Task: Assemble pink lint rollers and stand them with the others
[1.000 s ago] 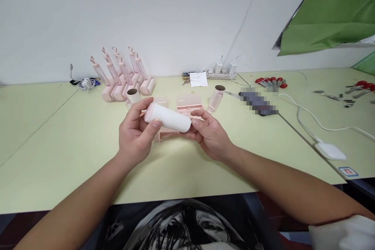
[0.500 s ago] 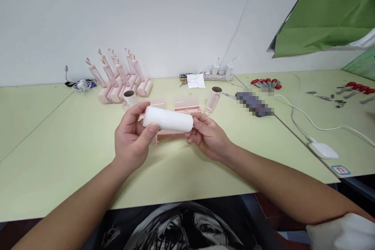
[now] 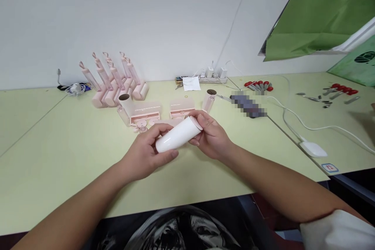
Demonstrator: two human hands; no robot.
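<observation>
Both of my hands hold a white lint roller roll (image 3: 178, 134) above the table, tilted with its right end higher. My left hand (image 3: 146, 150) wraps round the lower left end, thumb along the front. My right hand (image 3: 211, 133) grips the right end, where a pink end cap (image 3: 196, 122) shows; its fingertips behind the roll are partly hidden. Just beyond lie two open pink cases (image 3: 145, 117) with clear lids and small pink parts (image 3: 142, 128). A white roll with a brown core (image 3: 126, 103) stands behind my left hand, beside a clear pink handle (image 3: 123, 115).
Several pink lint rollers (image 3: 111, 93) stand upright at the back left. Another roll (image 3: 211, 93) stands behind my right hand. A power strip (image 3: 211, 80), a blurred dark object (image 3: 249, 104), red-handled tools (image 3: 259, 85) and a white charger (image 3: 313, 149) with its cable lie rightward.
The roll has turned: its left end dropped towards me and its right end rose. A pink end cap now shows at the right end. My left hand moved lower, and the view shifted slightly.
</observation>
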